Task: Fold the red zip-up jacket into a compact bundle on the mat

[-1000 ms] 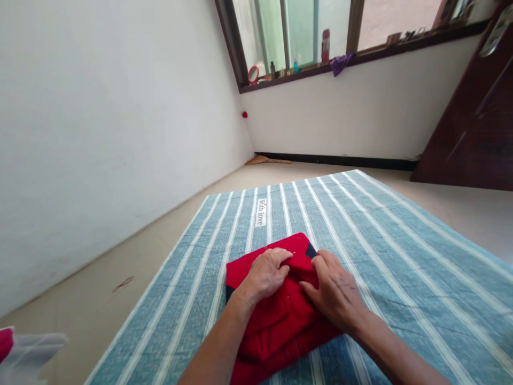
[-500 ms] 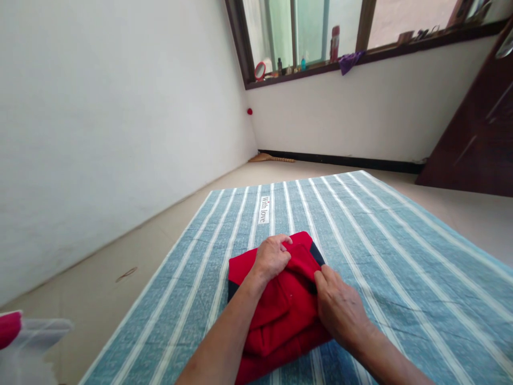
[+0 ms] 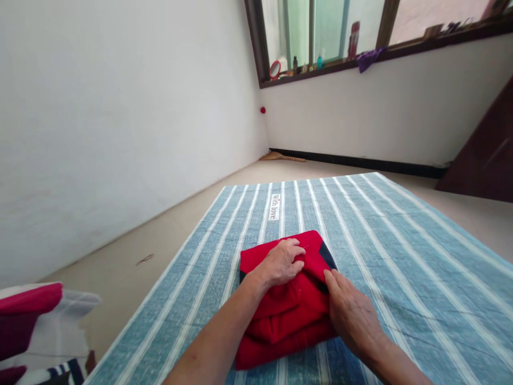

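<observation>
Blue-and-white striped sheet point(image 3: 401, 240), faintly creased, with printed lettering point(image 3: 274, 207); folded red garment point(image 3: 280, 342) laid upon it, roughly rectangular, matte and soft-looking, layers bunched at the near side; navy panel point(image 3: 327, 256) exposed at the far right corner.

Left hand point(image 3: 282, 262) laid across the garment's top, half open, fingers loosely bent; whether fabric is gripped beneath cannot be told; right hand point(image 3: 355, 310) nearly closed, the flap's right edge pinched between thumb and fingers.

Handling, as judged: lower layers best anchored by light left-hand pressure; edge best drawn taut gently, wrinkles eased outward; hard tugging could skew the layers.
</observation>
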`<control>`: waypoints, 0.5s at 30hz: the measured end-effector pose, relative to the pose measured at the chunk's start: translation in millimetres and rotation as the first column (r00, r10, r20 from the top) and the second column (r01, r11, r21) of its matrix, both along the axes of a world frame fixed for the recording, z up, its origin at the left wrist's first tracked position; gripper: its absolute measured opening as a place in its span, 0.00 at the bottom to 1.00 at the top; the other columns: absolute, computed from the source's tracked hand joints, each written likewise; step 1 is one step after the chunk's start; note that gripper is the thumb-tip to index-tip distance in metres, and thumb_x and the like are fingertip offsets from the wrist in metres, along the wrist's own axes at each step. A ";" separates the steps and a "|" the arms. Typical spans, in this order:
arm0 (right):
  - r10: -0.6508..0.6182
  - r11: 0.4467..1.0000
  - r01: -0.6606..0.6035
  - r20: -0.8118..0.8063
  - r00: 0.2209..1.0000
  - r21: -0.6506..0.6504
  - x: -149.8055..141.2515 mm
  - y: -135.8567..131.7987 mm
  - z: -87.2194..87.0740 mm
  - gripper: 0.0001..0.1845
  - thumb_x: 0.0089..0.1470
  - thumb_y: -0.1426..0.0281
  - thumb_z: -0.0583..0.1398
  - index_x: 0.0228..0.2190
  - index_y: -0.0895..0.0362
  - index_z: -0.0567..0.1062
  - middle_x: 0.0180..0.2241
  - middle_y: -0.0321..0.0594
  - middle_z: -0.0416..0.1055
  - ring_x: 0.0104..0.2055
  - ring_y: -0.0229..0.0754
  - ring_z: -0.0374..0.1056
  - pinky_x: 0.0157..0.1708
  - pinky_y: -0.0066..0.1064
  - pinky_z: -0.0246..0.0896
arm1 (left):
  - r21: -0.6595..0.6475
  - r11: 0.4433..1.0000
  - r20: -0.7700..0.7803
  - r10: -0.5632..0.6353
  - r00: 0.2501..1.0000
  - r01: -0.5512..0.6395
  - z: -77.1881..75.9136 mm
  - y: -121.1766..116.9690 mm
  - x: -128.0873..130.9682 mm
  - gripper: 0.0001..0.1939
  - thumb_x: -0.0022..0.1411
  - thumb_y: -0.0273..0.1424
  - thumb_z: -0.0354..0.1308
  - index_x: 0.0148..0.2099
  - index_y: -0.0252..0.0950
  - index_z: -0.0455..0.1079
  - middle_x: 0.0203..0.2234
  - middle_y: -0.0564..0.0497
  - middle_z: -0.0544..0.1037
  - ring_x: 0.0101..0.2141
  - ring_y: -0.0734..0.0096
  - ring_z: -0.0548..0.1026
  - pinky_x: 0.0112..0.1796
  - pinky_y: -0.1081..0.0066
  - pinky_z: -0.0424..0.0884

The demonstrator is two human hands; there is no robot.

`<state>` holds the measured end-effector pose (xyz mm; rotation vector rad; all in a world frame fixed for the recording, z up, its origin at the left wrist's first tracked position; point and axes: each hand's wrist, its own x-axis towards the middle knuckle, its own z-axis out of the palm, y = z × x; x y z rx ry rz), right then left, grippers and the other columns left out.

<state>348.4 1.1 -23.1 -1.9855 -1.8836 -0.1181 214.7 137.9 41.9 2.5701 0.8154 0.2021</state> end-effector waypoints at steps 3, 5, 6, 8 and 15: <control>0.004 0.998 -0.007 -0.051 0.999 -0.062 1.9 0.2 6.4 0.24 0.49 0.84 0.48 0.47 0.63 0.68 0.41 0.49 0.71 0.41 0.46 0.69 0.39 0.33 0.65 | 0.024 0.999 -0.017 -0.033 0.999 0.034 -0.7 -1.6 -8.2 0.14 0.57 0.29 0.53 0.45 0.35 0.70 0.53 0.43 0.66 0.53 0.55 0.65 0.53 0.57 0.61; 0.004 0.996 -0.009 -0.064 0.998 -0.083 2.7 1.3 13.4 0.23 0.50 0.83 0.48 0.47 0.63 0.68 0.40 0.48 0.71 0.40 0.45 0.69 0.38 0.33 0.65 | 0.022 0.999 -0.001 -0.039 0.999 0.039 -0.7 -3.7 -10.6 0.16 0.56 0.28 0.54 0.48 0.34 0.69 0.56 0.42 0.63 0.56 0.54 0.62 0.55 0.57 0.59; 0.002 0.996 -0.006 -0.054 0.999 -0.083 2.6 2.3 17.5 0.22 0.51 0.82 0.49 0.47 0.62 0.68 0.40 0.48 0.71 0.40 0.45 0.69 0.38 0.33 0.65 | 0.019 0.999 0.015 -0.035 0.999 0.035 -0.2 -4.8 -11.1 0.16 0.56 0.28 0.54 0.48 0.34 0.69 0.57 0.41 0.63 0.56 0.54 0.61 0.55 0.57 0.58; 0.001 0.998 0.000 0.002 1.000 -0.056 1.1 4.9 25.8 0.19 0.52 0.79 0.50 0.46 0.61 0.69 0.40 0.49 0.71 0.42 0.47 0.68 0.39 0.36 0.64 | 0.018 1.000 0.055 -0.007 0.998 0.006 3.0 -7.1 -12.6 0.17 0.55 0.27 0.54 0.48 0.34 0.69 0.57 0.41 0.62 0.57 0.55 0.60 0.56 0.58 0.57; 0.159 0.980 -0.171 0.120 0.980 0.103 -11.0 24.1 38.5 0.21 0.51 0.78 0.53 0.47 0.63 0.70 0.47 0.54 0.70 0.51 0.54 0.64 0.47 0.45 0.61 | 0.059 0.996 0.045 0.062 0.997 -0.065 25.6 -41.6 -43.5 0.18 0.49 0.29 0.59 0.45 0.37 0.69 0.53 0.44 0.67 0.54 0.56 0.63 0.55 0.58 0.59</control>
